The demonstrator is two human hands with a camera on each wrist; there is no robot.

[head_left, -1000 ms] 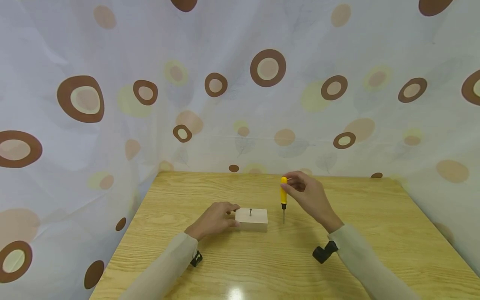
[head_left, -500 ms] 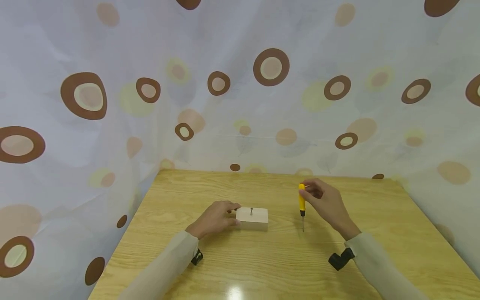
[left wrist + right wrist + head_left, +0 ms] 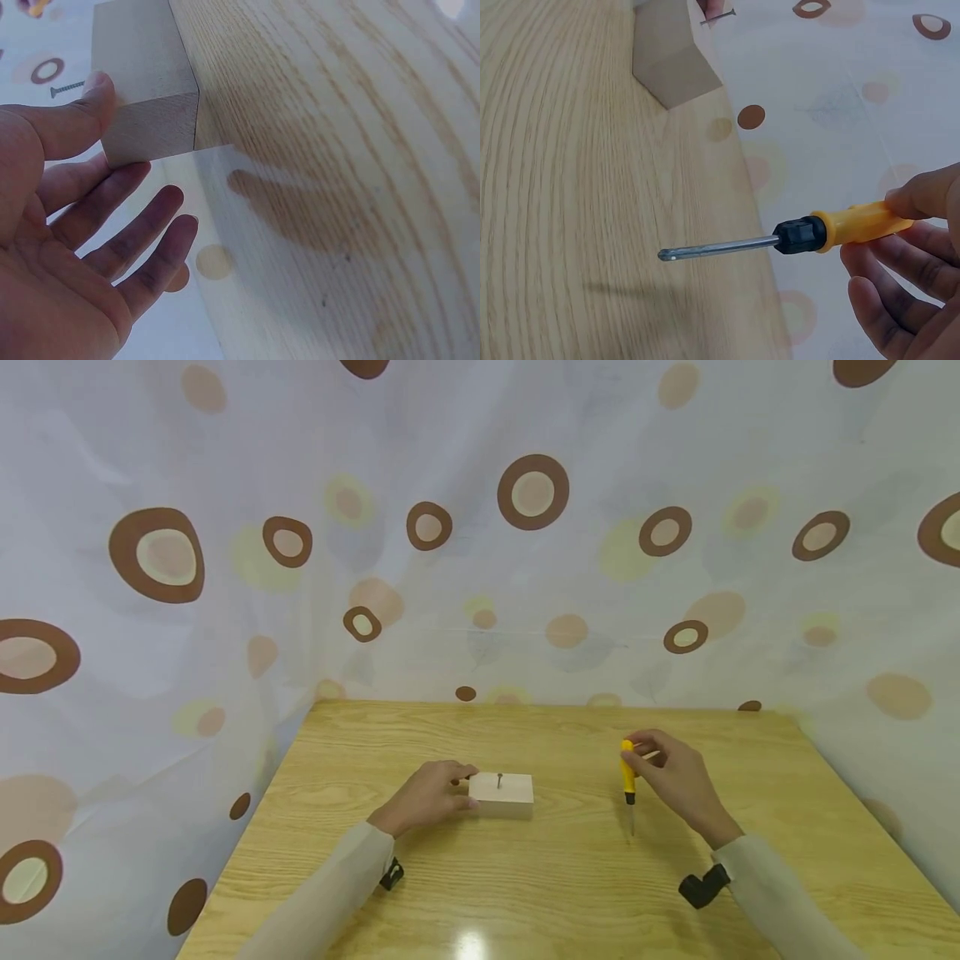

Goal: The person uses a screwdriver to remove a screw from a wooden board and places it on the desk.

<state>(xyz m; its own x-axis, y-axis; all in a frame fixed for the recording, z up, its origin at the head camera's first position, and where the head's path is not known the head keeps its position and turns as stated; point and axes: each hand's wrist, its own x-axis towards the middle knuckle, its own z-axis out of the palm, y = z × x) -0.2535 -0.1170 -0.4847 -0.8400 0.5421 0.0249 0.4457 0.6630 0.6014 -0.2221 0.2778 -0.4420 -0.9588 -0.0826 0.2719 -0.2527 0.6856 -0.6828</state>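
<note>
A pale wooden block (image 3: pixel 506 808) lies on the table, with a screw (image 3: pixel 499 780) standing up from its top face. My left hand (image 3: pixel 427 797) grips the block's left end between thumb and fingers; the other fingers are spread loosely in the left wrist view. Off to the right, my right hand (image 3: pixel 681 781) pinches a screwdriver (image 3: pixel 628 774) by its yellow handle, shaft pointing down. The metal shaft and black collar show clearly in the right wrist view, where the tip (image 3: pixel 664 255) is apart from its shadow, above the table.
The wood-grain table (image 3: pixel 480 893) reaches back to a pale curtain (image 3: pixel 450 568) printed with brown and yellow circles, which also runs along both sides. Black camera mounts (image 3: pixel 703 886) are strapped at the wrists.
My right hand has carried the screwdriver to the right and a little nearer to me, away from the block. My left hand and the block have stayed in place.
</note>
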